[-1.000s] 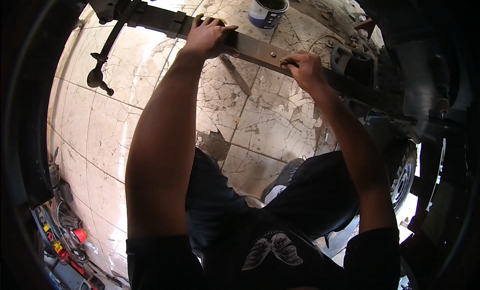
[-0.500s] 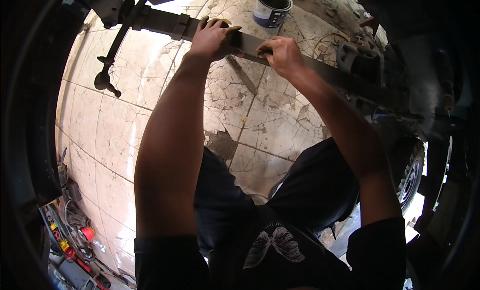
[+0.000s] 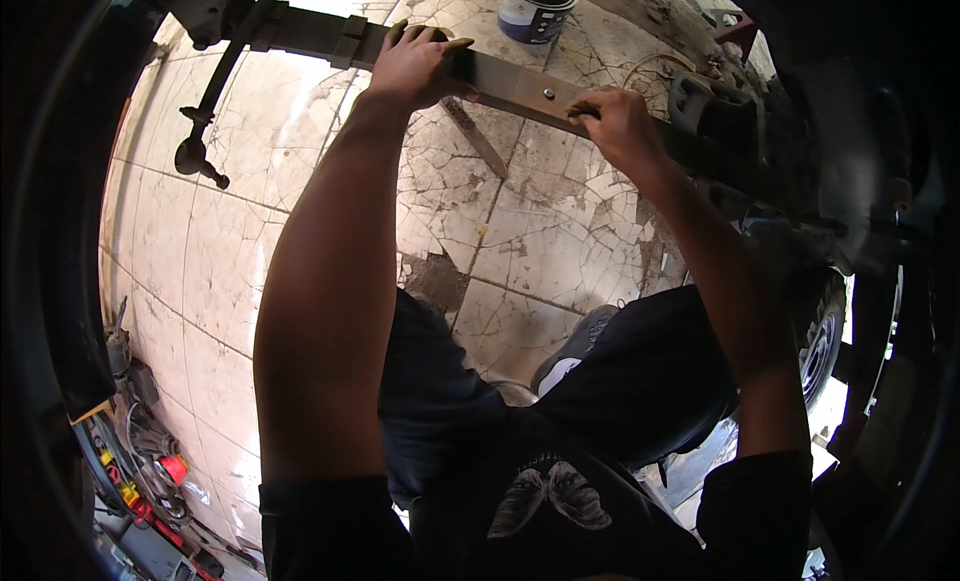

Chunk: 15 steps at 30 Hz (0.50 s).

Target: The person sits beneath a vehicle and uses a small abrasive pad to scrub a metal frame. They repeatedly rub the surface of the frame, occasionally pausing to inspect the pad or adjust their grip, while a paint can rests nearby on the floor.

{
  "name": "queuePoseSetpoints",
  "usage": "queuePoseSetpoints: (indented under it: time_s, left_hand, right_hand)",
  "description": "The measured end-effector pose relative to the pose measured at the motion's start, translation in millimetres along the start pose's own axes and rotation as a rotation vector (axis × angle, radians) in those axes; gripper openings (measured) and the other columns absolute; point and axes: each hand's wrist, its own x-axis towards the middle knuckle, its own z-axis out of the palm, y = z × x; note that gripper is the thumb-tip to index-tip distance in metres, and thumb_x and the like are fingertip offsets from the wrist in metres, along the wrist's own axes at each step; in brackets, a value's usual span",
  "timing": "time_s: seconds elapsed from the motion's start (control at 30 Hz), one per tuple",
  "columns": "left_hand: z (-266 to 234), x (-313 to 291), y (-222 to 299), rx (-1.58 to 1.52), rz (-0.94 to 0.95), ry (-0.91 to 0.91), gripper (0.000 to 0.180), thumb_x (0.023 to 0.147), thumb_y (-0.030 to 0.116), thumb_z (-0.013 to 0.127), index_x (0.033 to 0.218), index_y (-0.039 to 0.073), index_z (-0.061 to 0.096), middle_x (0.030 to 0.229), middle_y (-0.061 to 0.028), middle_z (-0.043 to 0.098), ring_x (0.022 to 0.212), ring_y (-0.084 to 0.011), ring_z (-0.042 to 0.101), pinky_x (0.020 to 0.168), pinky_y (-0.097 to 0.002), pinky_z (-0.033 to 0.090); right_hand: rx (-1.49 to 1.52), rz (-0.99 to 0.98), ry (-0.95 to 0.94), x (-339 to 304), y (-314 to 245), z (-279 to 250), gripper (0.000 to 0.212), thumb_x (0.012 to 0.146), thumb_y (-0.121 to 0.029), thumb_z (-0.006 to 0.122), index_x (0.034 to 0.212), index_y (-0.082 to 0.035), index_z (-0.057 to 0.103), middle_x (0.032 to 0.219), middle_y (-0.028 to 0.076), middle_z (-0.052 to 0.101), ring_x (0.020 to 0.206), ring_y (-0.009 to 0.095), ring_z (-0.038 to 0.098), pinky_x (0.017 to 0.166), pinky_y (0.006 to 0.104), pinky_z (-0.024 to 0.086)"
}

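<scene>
A long dark steel bar, resembling a vehicle leaf spring [image 3: 510,82], runs across the upper part of the head view, sloping down to the right. My left hand [image 3: 413,69] grips it from above, fingers over the far edge, just right of a metal clamp band [image 3: 348,43]. A small bolt or nut [image 3: 549,94] sits on the bar's upper face between my hands. My right hand [image 3: 615,123] is at the bar right of it, fingers curled and pinched together. What they hold, if anything, is hidden. Below the bar a flat strip [image 3: 475,139] slants toward me.
A paint can [image 3: 535,19] stands beyond the bar on cracked floor tiles [image 3: 540,251]. At the left hangs a rod with a ball joint [image 3: 190,156]. Tools and red and yellow items [image 3: 130,491] lie lower left. A wheel [image 3: 822,346] and dark vehicle parts fill the right.
My right hand has moved right along the bar, uncovering the small bolt or nut. My left hand keeps its hold on the bar. The view has shifted slightly.
</scene>
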Motion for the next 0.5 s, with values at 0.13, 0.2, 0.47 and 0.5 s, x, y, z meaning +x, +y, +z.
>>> queuePoseSetpoints:
  time_s: [0.13, 0.2, 0.47, 0.5]
  left_hand:
    - [5, 0, -4, -0.01, 0.024, 0.048, 0.092, 0.069, 0.071, 0.082, 0.15, 0.036, 0.056, 0.149, -0.0034, 0.056, 0.149, -0.0226, 0.041, 0.129, -0.0477, 0.018]
    - [7, 3, -2, -0.025, 0.026, 0.043, 0.092, 0.068, 0.072, 0.082, 0.149, 0.036, 0.056, 0.15, -0.0021, 0.056, 0.149, -0.0219, 0.041, 0.129, -0.0476, 0.018]
    - [7, -1, -9, -0.051, 0.065, 0.077, 0.092, 0.071, 0.068, 0.082, 0.151, 0.035, 0.054, 0.143, -0.0098, 0.059, 0.145, -0.0302, 0.045, 0.128, -0.0509, 0.019]
    - [6, -1, -6, -0.045, 0.065, 0.065, 0.092, 0.07, 0.067, 0.083, 0.151, 0.035, 0.054, 0.144, -0.0097, 0.059, 0.146, -0.0299, 0.044, 0.128, -0.0507, 0.019]
  right_hand:
    - [0.007, -0.09, 0.054, 22, -19, 21, 0.016, 0.09, -0.009, 0.073, 0.103, -0.009, 0.081, 0.096, 0.017, 0.077, 0.091, 0.033, 0.075, 0.086, 0.0407, 0.059]
    - [0.004, -0.104, 0.069, 34, -26, 31, 0.017, 0.089, -0.008, 0.074, 0.104, -0.008, 0.081, 0.098, 0.016, 0.077, 0.091, 0.031, 0.075, 0.087, 0.0397, 0.059]
    - [0.027, -0.158, 0.065, 37, -33, 33, 0.016, 0.088, -0.011, 0.075, 0.102, -0.011, 0.081, 0.098, 0.015, 0.076, 0.092, 0.032, 0.074, 0.085, 0.041, 0.059]
    - [-0.032, -0.149, 0.071, 28, -26, 29, 0.016, 0.088, -0.011, 0.076, 0.103, -0.01, 0.081, 0.098, 0.015, 0.075, 0.092, 0.032, 0.074, 0.084, 0.0413, 0.059]
